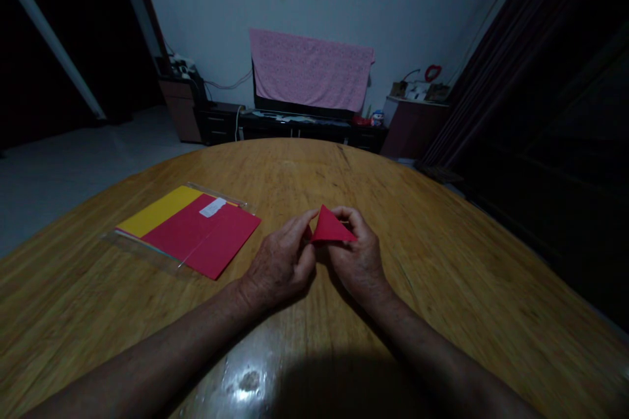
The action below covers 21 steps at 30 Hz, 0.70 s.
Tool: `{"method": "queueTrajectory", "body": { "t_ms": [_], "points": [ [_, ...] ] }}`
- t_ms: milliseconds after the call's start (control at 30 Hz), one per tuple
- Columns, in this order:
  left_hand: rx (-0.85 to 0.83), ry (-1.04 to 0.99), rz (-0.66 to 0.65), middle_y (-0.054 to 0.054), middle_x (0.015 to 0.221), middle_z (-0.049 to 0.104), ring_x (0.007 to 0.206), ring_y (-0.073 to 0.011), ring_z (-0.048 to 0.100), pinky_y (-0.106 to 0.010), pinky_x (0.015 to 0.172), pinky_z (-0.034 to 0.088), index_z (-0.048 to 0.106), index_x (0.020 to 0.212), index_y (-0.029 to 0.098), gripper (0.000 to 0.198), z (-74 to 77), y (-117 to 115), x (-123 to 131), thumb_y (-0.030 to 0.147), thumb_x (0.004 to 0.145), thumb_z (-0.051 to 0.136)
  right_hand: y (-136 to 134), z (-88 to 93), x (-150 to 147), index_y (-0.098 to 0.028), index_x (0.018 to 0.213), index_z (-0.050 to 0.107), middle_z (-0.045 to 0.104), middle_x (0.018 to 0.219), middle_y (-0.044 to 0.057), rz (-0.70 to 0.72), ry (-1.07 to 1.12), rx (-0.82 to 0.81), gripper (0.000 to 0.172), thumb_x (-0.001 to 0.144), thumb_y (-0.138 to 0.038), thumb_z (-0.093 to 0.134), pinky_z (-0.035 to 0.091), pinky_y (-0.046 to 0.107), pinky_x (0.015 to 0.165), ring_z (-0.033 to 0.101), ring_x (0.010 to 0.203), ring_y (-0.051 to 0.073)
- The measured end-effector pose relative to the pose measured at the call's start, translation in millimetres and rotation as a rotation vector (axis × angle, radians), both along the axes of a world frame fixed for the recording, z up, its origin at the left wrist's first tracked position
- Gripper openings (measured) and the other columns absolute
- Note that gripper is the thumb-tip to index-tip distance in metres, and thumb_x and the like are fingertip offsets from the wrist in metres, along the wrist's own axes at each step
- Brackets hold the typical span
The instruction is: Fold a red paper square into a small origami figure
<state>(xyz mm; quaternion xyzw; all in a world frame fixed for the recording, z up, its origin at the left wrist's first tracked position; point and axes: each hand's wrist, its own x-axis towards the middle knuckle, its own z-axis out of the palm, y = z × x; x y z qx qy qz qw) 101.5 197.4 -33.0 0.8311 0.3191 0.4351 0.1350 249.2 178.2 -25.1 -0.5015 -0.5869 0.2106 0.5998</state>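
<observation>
Arms: two bare arms [147, 347] lie over the wooden table [417, 209]
Left hand [280, 262]: mostly closed, pinching the red paper triangle [331, 226]
Right hand [358, 252]: fingers bent, pinching its other side
Triangle: up between both hands
Nearby: red and yellow paper [196, 229] in a clear bag [147, 252], left of the hands

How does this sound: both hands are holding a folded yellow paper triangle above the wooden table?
Not quite: the head view shows the folded paper triangle is red, not yellow. The left hand and right hand do hold it above the wooden table.
</observation>
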Motion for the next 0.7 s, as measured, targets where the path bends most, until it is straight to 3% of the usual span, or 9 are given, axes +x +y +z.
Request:
{"method": "queueTrajectory", "body": {
  "t_ms": [133,367,533,700],
  "points": [
    [0.059,0.01,0.062,-0.01,0.098,0.064,0.083,-0.0173,0.061,-0.031,0.076,0.052,0.042,0.135,0.011,0.051,-1.4,0.5,-0.2,0.012,0.084,0.044,-0.8,1.0,-0.9,-0.022,0.096,0.057,0.064,0.093,0.004,-0.029,-0.095,0.044,0.028,0.071,-0.018,0.066,0.051,0.029,0.065,0.062,0.077,0.017],
    [0.204,0.108,0.147,-0.012,0.099,0.065,0.086,-0.0201,0.062,-0.033,0.076,0.053,0.045,0.13,0.011,0.044,-1.0,-0.6,-0.1,0.015,0.086,0.045,-0.4,2.8,-1.6,-0.02,0.092,0.058,0.06,0.089,0.006,-0.097,-0.377,0.178,0.019,0.074,-0.012,0.058,0.05,0.031,0.068,0.059,0.079,0.018],
    [0.13,0.024,0.208,-0.007,0.091,0.07,0.079,-0.0166,0.065,-0.028,0.071,0.053,0.054,0.113,0.016,0.03,-2.4,2.0,-0.6,0.011,0.084,0.045,0.4,0.7,0.2,-0.019,0.091,0.059,0.06,0.088,0.005,-0.09,-0.416,0.155,0.019,0.074,-0.011,0.057,0.048,0.029,0.065,0.058,0.076,0.017],
    [0.068,0.077,0.243,-0.004,0.084,0.07,0.073,-0.0169,0.064,-0.028,0.065,0.051,0.058,0.102,0.018,0.023,-4.9,5.5,-2.8,0.013,0.082,0.048,2.4,-3.6,3.8,-0.018,0.086,0.061,0.06,0.084,0.004,-0.073,-0.449,0.107,0.022,0.071,-0.005,0.053,0.046,0.026,0.061,0.057,0.07,0.015]
  ]
}}
